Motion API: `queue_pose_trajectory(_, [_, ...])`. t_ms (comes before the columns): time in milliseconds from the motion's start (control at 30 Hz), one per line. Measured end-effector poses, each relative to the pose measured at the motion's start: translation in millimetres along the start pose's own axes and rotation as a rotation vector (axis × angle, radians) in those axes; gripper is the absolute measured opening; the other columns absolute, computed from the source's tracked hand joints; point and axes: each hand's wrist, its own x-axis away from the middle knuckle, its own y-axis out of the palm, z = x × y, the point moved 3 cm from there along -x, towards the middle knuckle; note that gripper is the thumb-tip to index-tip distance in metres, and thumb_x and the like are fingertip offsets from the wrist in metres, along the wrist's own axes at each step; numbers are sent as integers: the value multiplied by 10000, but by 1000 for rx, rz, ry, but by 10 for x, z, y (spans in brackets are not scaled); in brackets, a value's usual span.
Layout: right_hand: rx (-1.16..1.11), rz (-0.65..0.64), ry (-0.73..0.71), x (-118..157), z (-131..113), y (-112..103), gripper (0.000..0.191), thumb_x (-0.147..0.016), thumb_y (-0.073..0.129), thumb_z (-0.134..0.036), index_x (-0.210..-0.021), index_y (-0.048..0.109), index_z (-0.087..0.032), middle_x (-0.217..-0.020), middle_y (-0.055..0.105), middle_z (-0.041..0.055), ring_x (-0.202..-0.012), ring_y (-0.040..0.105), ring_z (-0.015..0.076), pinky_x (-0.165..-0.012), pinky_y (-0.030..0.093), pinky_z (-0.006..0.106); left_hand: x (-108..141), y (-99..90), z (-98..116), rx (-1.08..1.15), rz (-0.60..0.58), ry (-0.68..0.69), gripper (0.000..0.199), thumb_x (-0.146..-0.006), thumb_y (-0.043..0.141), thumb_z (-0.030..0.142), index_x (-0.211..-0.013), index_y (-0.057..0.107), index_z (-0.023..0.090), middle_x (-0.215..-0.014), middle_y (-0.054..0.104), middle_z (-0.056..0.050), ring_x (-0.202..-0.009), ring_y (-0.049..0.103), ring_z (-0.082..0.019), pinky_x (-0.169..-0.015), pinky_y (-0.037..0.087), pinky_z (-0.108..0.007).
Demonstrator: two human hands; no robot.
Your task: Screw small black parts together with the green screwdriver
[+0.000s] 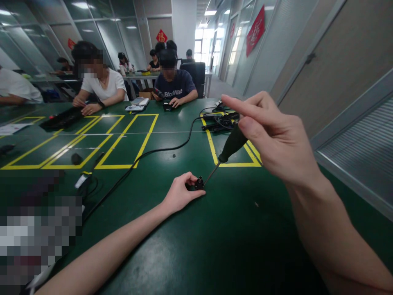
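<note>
Near the middle of the green table [172, 254], my left hand [181, 191] pinches a small black part [199, 183] between thumb and fingers. My right hand [270, 135] is raised to the right and grips the dark handle of a screwdriver [232, 144], with the index finger stretched out over the handle's end. The screwdriver slants down to the left, and its thin shaft reaches the right side of the black part. Whether the tip touches a screw is too small to tell.
A black cable [153, 150] crosses the table toward a pile of black parts [222, 121] beyond my right hand. Yellow tape [147, 135] marks rectangles. A dark lump [76, 159] lies left. Several people sit across the table; one handles a black tray [61, 119].
</note>
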Motion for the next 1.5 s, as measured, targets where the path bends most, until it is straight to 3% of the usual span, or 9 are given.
queue_pose_trajectory(133, [-97, 0, 45, 15, 11, -15, 374, -949, 713, -298, -1310, 727, -391, -1011, 746, 9, -941, 689, 214, -852, 605, 394, 16, -10, 69, -48, -9, 20, 298, -694, 886, 322, -811, 641, 200, -840, 701, 7, -811, 622, -184, -778, 448, -306])
queue_pose_trajectory(267, [-215, 23, 35, 20, 74, -5, 209, -977, 657, -306, -1105, 821, -325, -966, 788, 21, -934, 739, 239, -867, 619, 425, 26, -15, 97, -33, -13, 44, 183, -783, 789, 310, -812, 645, 201, -833, 696, 3, -799, 616, -175, -774, 443, -303])
queue_pose_trajectory(333, [-175, 49, 6, 20, 82, -4, 216, -999, 626, -322, -1009, 841, -315, -966, 784, 28, -949, 737, 247, -886, 615, 448, 22, -12, 90, -27, -22, 46, 177, -791, 780, 315, -815, 649, 200, -832, 697, 1, -795, 612, -173, -771, 442, -301])
queue_pose_trajectory(500, [-13, 90, -6, 4, 52, -26, 204, -900, 777, -273, -1078, 829, -359, -1033, 744, 29, -1000, 713, 239, -847, 616, 421, 11, -16, 62, -24, -7, 45, 223, -745, 826, 302, -804, 640, 195, -828, 694, 6, -787, 601, -167, -761, 441, -294])
queue_pose_trajectory(700, [-114, -6, -18, -2, 27, -8, 211, -951, 713, -310, -1139, 808, -311, -1054, 791, 47, -1004, 727, 261, -869, 622, 465, 6, -13, 47, -3, -13, 36, 230, -723, 842, 268, -792, 635, 193, -837, 702, 9, -791, 606, -162, -763, 443, -290])
queue_pose_trajectory(867, [-81, 54, -39, 2, 36, -22, 155, -878, 809, -309, -1029, 824, -342, -1071, 752, 41, -1068, 711, 277, -849, 641, 457, 2, -7, 50, -10, -1, 27, 241, -706, 853, 246, -780, 630, 192, -827, 702, 11, -779, 604, -159, -764, 446, -292])
queue_pose_trajectory(1100, [-86, 51, -54, -1, 23, -40, 195, -954, 684, -285, -1086, 827, -300, -995, 799, 37, -964, 727, 246, -860, 618, 443, 7, -10, 71, 0, -13, 35, 245, -703, 854, 248, -788, 631, 194, -845, 712, 6, -791, 620, -165, -780, 465, -300])
queue_pose_trajectory(1233, [-30, 78, -47, 5, 8, -50, 168, -862, 802, -274, -1012, 830, -345, -1040, 783, 19, -1008, 722, 259, -817, 632, 423, 5, -12, 57, -4, -9, 35, 251, -696, 857, 265, -790, 635, 198, -846, 713, 4, -797, 620, -172, -789, 470, -307])
queue_pose_trajectory(1500, [-14, 64, -7, 41, -9, -63, 207, -925, 733, -254, -1065, 824, -377, -1086, 777, 21, -1100, 710, 299, -909, 612, 501, 16, -19, 46, -20, -16, 33, 248, -704, 857, 282, -802, 645, 197, -861, 723, -6, -811, 633, -182, -809, 491, -322])
